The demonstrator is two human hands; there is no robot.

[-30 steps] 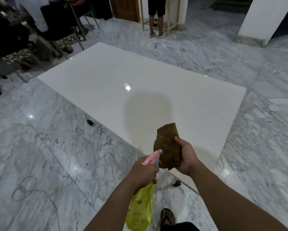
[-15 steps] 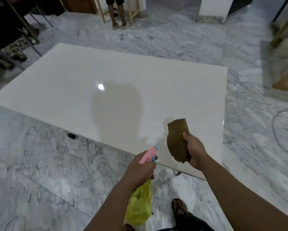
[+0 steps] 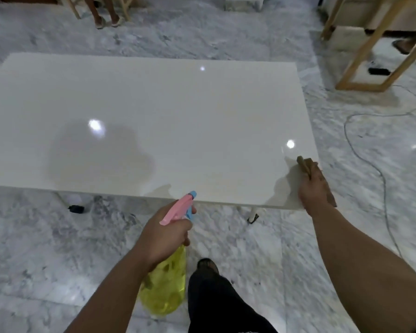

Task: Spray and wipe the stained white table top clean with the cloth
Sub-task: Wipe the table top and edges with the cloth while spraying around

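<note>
The white table top [image 3: 154, 111] lies low in front of me, glossy, with faint yellowish marks near its front edge. My left hand [image 3: 165, 234] grips a spray bottle [image 3: 166, 284] with a yellow body and a pink and blue head, nozzle pointing at the table's front edge. My right hand [image 3: 314, 188] holds a brown cloth [image 3: 306, 165] over the table's front right corner; whether the cloth touches the surface I cannot tell.
Grey marble floor surrounds the table. A wooden frame [image 3: 370, 56] stands at the far right with a grey cable [image 3: 370, 164] trailing past it. A person's feet [image 3: 107, 20] are beyond the table. My own leg [image 3: 214, 296] is below.
The view has swung so the table now lies square in front of me. My right hand carried the cloth out to the right, over the front right corner. The bottle stays in my left hand.
</note>
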